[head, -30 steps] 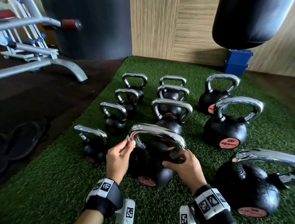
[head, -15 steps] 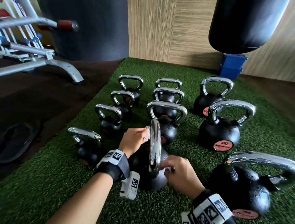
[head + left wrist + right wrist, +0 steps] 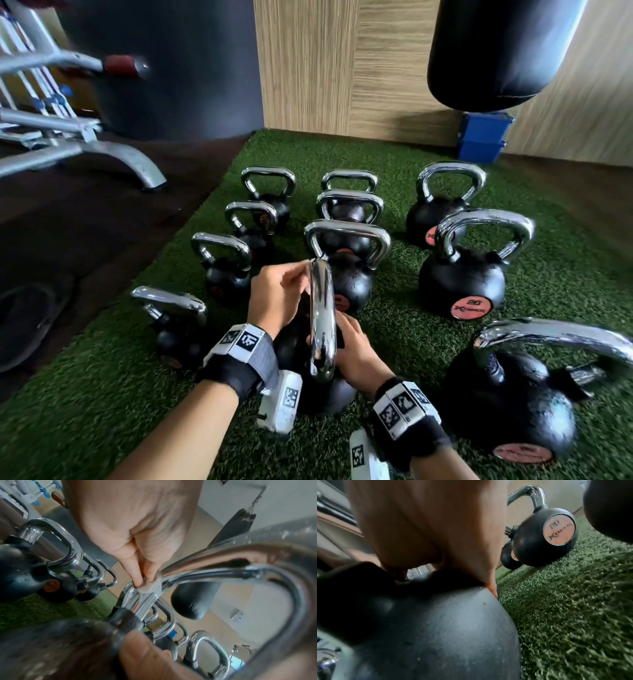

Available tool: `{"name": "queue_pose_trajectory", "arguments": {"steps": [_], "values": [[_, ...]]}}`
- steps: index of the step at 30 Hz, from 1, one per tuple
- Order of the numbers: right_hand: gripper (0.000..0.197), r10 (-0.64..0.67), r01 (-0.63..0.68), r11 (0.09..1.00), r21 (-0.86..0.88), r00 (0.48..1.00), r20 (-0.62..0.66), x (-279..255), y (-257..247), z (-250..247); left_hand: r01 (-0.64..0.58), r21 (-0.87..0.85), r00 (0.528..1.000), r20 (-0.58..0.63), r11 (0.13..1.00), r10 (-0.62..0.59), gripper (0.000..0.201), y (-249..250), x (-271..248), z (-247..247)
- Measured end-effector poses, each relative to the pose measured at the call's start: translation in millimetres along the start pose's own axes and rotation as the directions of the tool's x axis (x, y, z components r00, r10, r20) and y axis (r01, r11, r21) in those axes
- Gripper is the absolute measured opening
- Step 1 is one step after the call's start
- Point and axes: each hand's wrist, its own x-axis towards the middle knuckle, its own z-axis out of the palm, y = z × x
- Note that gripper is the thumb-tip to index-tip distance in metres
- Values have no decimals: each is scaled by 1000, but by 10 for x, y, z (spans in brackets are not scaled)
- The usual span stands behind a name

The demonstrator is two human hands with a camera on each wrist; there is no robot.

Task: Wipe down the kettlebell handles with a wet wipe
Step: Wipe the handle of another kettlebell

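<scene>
The chrome handle [image 3: 322,322] of the near kettlebell [image 3: 318,394] is now seen edge-on, having been turned from broadside a second ago, so a fresh side is judged exposed. A wet wipe [image 3: 150,586] is pinched against its 12 o'clock end by the left hand [image 3: 277,298]. The body is steadied at 3 o'clock by the right hand [image 3: 356,353]; its fingers cannot be told. Artificial turf [image 3: 394,342] lies beneath.

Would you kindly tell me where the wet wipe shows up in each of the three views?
Head: hardly visible, hidden at the left hand against the top of the chrome handle.
Left wrist: wet wipe at centre, pinched by the fingertips against the handle.
Right wrist: not in view.
Shared landmark: the green turf, seen in all three.
</scene>
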Motion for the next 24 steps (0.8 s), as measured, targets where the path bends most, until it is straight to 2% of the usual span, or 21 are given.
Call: {"name": "queue_pose_trajectory", "arguments": {"steps": [2, 4, 6, 9, 11, 16, 21, 24], "values": [[75, 3, -3, 1000, -12, 1000, -3, -8, -3, -3, 14, -40, 1000, 1, 999, -14, 16, 6, 20, -2], [74, 11, -11, 1000, -1, 1000, -18, -18, -17, -2, 69, -81, 996, 66, 994, -64, 11, 26, 39, -28], [73, 15, -15, 1000, 9, 1000, -25, -30, -34, 3, 123, -154, 986, 133, 980, -103, 20, 60, 68, -75], [75, 16, -15, 1000, 10, 999, -33, -34, -35, 10, 212, -387, 973, 165, 897, -159, 24, 175, 67, -158], [75, 19, -19, 1000, 11, 999, -39, -36, -33, 12, 232, -458, 969, 183, 858, -164, 31, 226, 16, -229], [74, 27, -26, 999, 31, 999, -29, -49, -44, 4, 252, -467, 961, 226, 848, -161, 20, 351, -138, -366], [74, 29, -28, 999, 23, 999, -30, -52, -49, 4, 286, -433, 956, 193, 855, -221, 15, 478, -200, -368], [74, 51, -49, 998, 36, 998, -30, -54, -53, 2, 382, -451, 916, 302, 807, -265, 14, 466, -327, -464]]}}
